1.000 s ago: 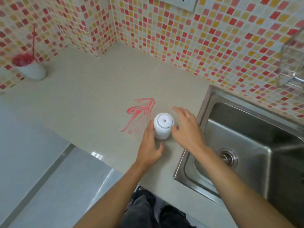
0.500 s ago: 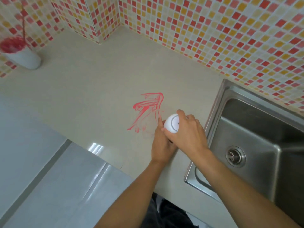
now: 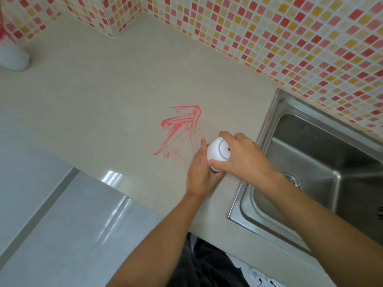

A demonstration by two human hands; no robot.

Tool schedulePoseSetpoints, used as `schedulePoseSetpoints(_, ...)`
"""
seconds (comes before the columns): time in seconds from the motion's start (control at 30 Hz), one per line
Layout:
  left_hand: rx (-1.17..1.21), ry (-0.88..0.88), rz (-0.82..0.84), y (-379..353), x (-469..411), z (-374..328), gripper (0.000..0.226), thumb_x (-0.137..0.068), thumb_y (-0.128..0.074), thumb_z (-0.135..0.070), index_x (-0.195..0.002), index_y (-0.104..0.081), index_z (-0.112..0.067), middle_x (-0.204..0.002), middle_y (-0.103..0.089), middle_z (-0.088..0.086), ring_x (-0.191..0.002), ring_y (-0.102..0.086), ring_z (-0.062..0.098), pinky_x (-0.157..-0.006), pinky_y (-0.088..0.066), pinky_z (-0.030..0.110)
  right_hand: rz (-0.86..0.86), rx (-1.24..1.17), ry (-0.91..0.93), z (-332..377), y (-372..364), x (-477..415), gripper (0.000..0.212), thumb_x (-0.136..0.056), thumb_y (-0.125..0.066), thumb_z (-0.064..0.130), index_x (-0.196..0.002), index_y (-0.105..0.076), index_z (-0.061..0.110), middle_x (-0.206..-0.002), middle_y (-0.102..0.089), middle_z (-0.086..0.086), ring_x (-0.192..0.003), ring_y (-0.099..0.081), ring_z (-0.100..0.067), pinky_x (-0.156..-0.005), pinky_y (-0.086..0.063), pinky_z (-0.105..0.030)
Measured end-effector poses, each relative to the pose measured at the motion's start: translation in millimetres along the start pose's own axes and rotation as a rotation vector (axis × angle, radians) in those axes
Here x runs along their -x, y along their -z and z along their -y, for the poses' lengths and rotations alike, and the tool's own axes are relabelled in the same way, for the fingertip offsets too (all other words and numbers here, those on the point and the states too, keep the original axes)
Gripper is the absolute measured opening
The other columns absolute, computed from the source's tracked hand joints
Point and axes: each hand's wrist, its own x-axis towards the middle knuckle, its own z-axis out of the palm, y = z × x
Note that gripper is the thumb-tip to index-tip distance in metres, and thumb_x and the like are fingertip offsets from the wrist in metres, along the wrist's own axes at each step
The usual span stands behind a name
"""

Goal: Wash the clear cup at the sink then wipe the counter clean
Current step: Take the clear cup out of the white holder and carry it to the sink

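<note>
A white round-topped container [image 3: 217, 151] stands on the beige counter [image 3: 103, 110], just left of the steel sink [image 3: 310, 162]. My left hand [image 3: 200, 168] holds its lower body from the left. From above, my right hand [image 3: 242, 156] grips the cap, fingers curled round it. A red smear [image 3: 179, 127] marks the counter just beyond the hands. The clear cup is not in view.
A white vase with red flowers [image 3: 12, 50] stands at the far left by the mosaic tile wall [image 3: 269, 38]. The sink drain [image 3: 291, 179] shows behind my right wrist. Grey floor tiles [image 3: 62, 224] lie below the counter edge.
My right hand has come down onto the top of the white container and closed on it. My left hand stays on its side. The view has tilted downward.
</note>
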Motion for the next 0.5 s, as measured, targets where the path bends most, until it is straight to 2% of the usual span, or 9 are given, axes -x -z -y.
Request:
schedulePoseSetpoints(0.13,-0.015,0.011,-0.002,0,0,0,0.097,-0.073,-0.07,-0.064,-0.149,-0.03,-0.019,-0.144,-0.042,-0.006,-0.124,-0.047,0.01,-0.092,-0.046,0.023,0.01,-0.002,0.064,-4,0,2,0.078,-0.07,-0.07,0.059,-0.135,-0.04,0.028,-0.106,-0.053,-0.007,-0.096,-0.056,-0.027,-0.078,-0.043,-0.033)
schedulePoseSetpoints(0.3,0.039,-0.003,-0.024,4,2,-5,0.094,-0.075,-0.075,-0.052,-0.149,-0.03,-0.013,-0.139,-0.051,0.001,-0.123,-0.049,0.015,-0.096,-0.043,0.024,0.087,0.029,0.157,-13,7,-1,0.079,-0.069,-0.071,0.061,-0.135,-0.039,0.032,-0.114,-0.051,-0.005,-0.102,-0.053,-0.026,-0.081,-0.041,-0.03)
schedulePoseSetpoints(0.4,0.058,-0.037,0.023,5,0,-3,0.087,-0.078,-0.067,-0.059,-0.146,-0.035,-0.016,-0.134,-0.053,-0.004,-0.121,-0.051,0.01,-0.096,-0.049,0.033,0.137,0.103,0.285,-16,11,-2,0.076,-0.07,-0.071,0.057,-0.134,-0.036,0.038,-0.12,-0.046,-0.002,-0.103,-0.048,-0.024,-0.086,-0.045,-0.034)
schedulePoseSetpoints(0.5,0.05,-0.004,0.041,7,1,-4,0.1,-0.074,-0.064,-0.068,-0.15,-0.023,-0.019,-0.139,-0.049,-0.006,-0.122,-0.052,0.011,-0.09,-0.052,0.035,0.191,0.16,0.344,-20,23,-8,0.073,-0.068,-0.071,0.056,-0.131,-0.037,0.04,-0.117,-0.047,0.0,-0.1,-0.051,-0.023,-0.082,-0.048,-0.035)
